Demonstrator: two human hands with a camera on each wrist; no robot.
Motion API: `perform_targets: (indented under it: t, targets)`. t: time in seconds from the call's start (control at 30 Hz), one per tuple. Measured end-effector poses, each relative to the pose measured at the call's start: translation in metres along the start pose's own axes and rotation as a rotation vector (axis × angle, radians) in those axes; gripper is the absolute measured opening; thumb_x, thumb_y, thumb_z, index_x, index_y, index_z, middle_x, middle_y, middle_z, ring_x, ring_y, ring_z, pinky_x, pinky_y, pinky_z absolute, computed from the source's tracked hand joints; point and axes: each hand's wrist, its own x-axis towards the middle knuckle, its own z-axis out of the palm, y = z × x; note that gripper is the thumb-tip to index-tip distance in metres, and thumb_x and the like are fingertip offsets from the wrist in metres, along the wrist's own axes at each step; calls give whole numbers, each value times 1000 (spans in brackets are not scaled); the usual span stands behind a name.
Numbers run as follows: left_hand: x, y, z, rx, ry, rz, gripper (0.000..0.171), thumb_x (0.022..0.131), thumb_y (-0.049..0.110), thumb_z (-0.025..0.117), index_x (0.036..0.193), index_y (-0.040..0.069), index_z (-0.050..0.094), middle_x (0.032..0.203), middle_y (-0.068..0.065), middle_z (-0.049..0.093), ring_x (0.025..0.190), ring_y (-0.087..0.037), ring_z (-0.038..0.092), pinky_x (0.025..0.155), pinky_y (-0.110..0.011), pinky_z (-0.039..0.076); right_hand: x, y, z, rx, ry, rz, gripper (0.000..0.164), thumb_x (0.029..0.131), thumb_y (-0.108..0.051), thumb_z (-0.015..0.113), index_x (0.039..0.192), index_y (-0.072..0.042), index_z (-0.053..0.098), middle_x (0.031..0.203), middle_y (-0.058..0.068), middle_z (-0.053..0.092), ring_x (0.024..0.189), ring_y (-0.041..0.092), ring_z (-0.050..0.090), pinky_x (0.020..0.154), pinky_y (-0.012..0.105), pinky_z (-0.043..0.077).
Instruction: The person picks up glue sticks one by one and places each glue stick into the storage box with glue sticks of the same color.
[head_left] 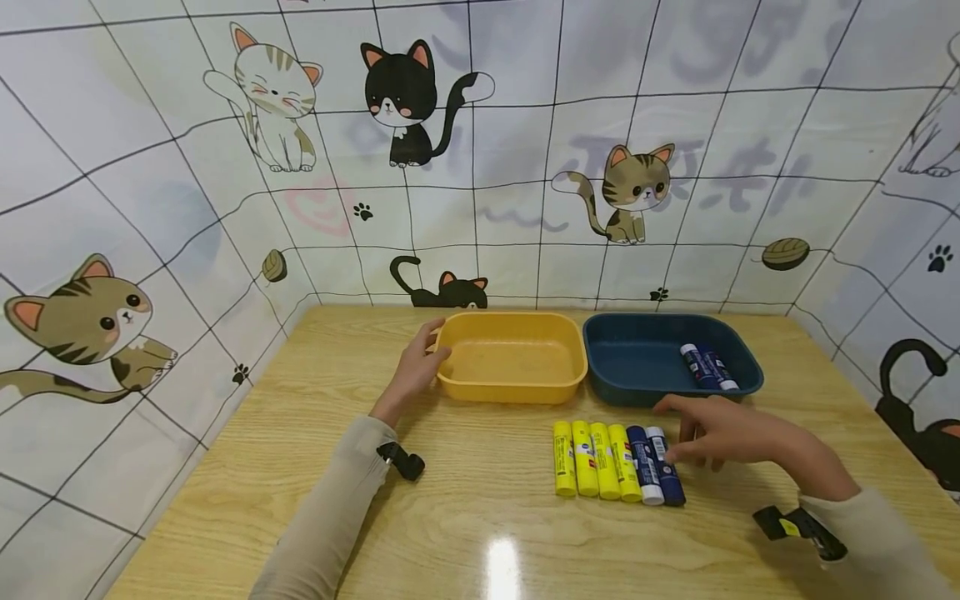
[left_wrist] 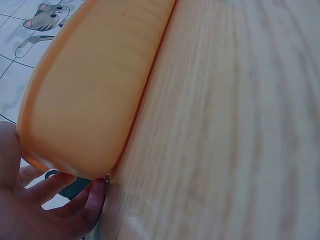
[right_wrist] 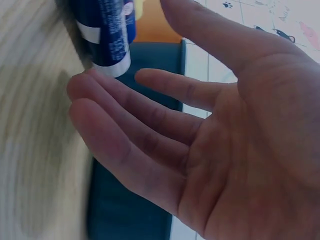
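A yellow plastic tray stands at the back of the table. My left hand holds its left end, thumb at the rim; in the left wrist view, the fingers bend round the tray's end. In front lies a row of glue sticks: several yellow ones and two dark blue ones at the right. My right hand hovers just right of the row, fingers loosely bent with nothing between them. In the right wrist view, its fingertips are close to a blue glue stick; contact cannot be told.
A dark blue tray stands against the yellow one's right side, with two blue glue sticks lying in its right part. Cat-printed cloth walls rise behind and beside the wooden table.
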Motion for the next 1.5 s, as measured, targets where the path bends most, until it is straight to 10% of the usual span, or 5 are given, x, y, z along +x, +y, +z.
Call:
perform_targets:
  t: [1.5]
  targets:
    - [0,1,1,9,6,-8,59,106,17,53,162,18,33,155,-21,49,131,-41,60,107,-53,52,9,8,9,78,-76,5,74,85,-20,85,142,2,44,87,6,67,71,24,65,58,35,58]
